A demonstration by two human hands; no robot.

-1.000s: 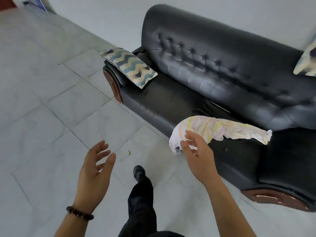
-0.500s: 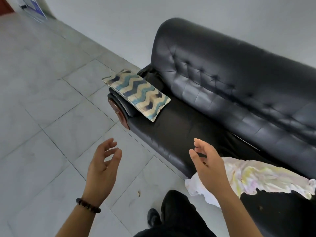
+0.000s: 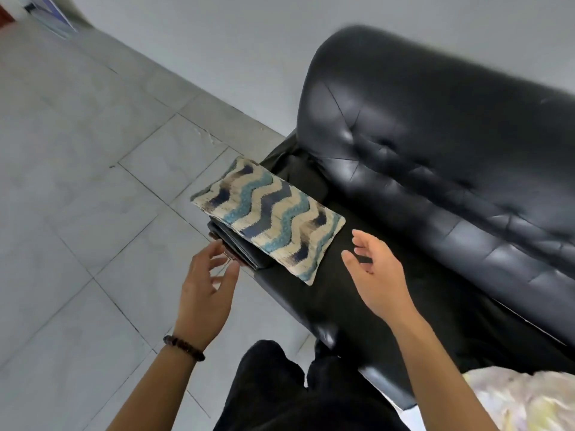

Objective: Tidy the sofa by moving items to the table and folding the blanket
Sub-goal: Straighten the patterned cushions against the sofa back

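Sofa (image 3: 435, 157): black leather with a tufted back, filling the right half of my view; I place everything else against it.
Cushion (image 3: 270, 218): zigzag pattern in blue, navy and cream, lying flat at the sofa's end, partly on the armrest (image 3: 241, 248) and partly on the seat.
Blanket (image 3: 525, 399): pale, with yellow and pink patches, bunched on the sofa seat at the bottom right corner of my view, well apart from the cushion. The frame edge cuts most of it off.
Left hand (image 3: 203, 295): in front of the sofa's armrest, just beside its front end, palm turned toward the cushion. Its fingers (image 3: 208, 253) are spread and gently curved, holding nothing. I cannot tell whether the fingertips touch the armrest.
Right hand (image 3: 378, 279): above the sofa seat, near the cushion's closest corner, palm facing the left hand. Its fingers (image 3: 365, 241) are spread and relaxed with the thumb out. There is nothing in it, and I see a gap between it and the cushion.
Bracelet (image 3: 183, 347): dark beads around the left wrist.
Legs (image 3: 280, 387): black trousers, right against the sofa's front edge, between the two forearms.
Floor (image 3: 77, 197): light grey tiles with thin joints, left of the sofa.
Wall (image 3: 217, 42): plain pale grey, behind the sofa's back.
Blur: the sofa's back is smeared, so I read no finer detail there.
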